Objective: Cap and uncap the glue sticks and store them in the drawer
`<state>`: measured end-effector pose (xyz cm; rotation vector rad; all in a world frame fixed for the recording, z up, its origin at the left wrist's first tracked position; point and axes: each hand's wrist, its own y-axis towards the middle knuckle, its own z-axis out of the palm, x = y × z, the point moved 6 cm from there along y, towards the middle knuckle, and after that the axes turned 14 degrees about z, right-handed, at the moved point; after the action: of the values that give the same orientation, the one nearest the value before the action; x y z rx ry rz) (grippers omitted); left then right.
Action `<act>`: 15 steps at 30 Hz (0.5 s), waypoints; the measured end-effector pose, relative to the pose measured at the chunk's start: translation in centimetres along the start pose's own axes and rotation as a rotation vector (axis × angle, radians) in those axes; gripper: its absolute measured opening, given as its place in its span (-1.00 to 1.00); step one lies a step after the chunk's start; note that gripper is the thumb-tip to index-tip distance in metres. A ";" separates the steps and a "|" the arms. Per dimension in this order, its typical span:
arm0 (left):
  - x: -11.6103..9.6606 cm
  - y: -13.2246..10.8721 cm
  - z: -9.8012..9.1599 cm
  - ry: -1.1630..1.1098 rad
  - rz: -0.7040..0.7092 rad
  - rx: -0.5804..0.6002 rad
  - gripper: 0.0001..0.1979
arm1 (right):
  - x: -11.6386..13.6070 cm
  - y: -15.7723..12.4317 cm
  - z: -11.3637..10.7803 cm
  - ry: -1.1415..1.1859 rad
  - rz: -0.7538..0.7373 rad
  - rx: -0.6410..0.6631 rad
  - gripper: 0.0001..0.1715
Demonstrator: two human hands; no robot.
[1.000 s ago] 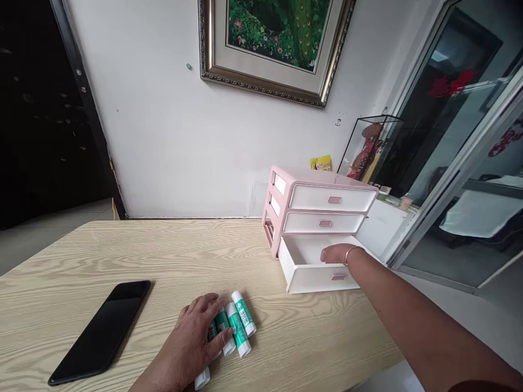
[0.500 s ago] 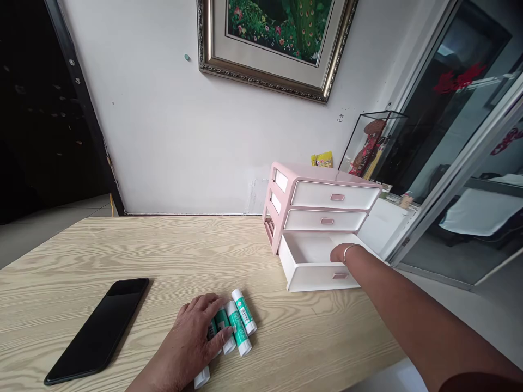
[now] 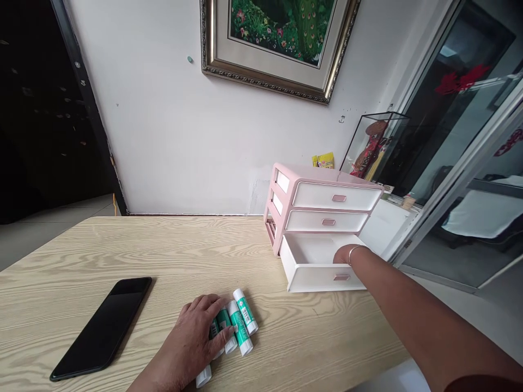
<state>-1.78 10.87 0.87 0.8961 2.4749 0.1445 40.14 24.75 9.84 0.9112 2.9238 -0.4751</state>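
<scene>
Several green-and-white glue sticks (image 3: 240, 328) lie side by side on the wooden table. My left hand (image 3: 198, 332) rests over the left ones, fingers spread, its thumb touching one of the tubes. A pink and white drawer unit (image 3: 322, 198) stands at the table's back right with its bottom drawer (image 3: 316, 277) pulled out. My right hand (image 3: 346, 255) reaches down into that drawer at its right side; the fingers are hidden behind the drawer front, so what they hold, if anything, does not show.
A black phone (image 3: 104, 326) lies on the table (image 3: 196, 245) at the left. Behind the drawer unit are a yellow packet (image 3: 324, 160) and a glass case (image 3: 370, 147). A framed picture (image 3: 269, 76) hangs on the wall; a glass door stands at the right.
The view has shifted slightly. My right hand sits a little deeper in the drawer. My left hand stays on the glue sticks.
</scene>
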 end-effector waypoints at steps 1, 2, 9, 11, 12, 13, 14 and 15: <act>-0.1 0.0 0.0 -0.003 0.001 0.003 -0.48 | 0.2 -0.2 0.6 -0.036 0.007 0.085 -0.77; -0.1 0.1 -0.1 -0.005 0.000 0.007 -0.48 | 0.3 -0.5 1.2 -0.078 0.016 0.183 -0.76; 0.1 0.1 0.1 -0.002 -0.014 0.009 -0.50 | 3.3 -2.1 3.1 -0.254 -0.121 0.456 -0.60; 0.2 0.0 0.2 -0.009 -0.004 0.005 -0.49 | 4.1 -2.4 3.2 -0.278 -0.169 0.468 -0.57; 0.2 0.0 0.3 -0.011 0.001 0.004 -0.49 | 4.4 -2.7 3.2 -0.283 -0.189 0.475 -0.57; 0.1 0.0 0.3 -0.013 0.004 0.004 -0.49 | 4.7 -2.9 3.2 -0.282 -0.206 0.482 -0.56; 0.1 0.0 0.3 -0.014 0.007 0.003 -0.49 | 4.8 -3.2 3.1 -0.276 -0.219 0.490 -0.56; 0.1 -0.1 0.2 -0.014 0.008 0.002 -0.50 | 4.9 -3.4 3.0 -0.268 -0.227 0.493 -0.57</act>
<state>-1.75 10.84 0.63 0.9049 2.4587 0.1380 34.01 23.92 7.25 0.4851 2.7099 -1.2628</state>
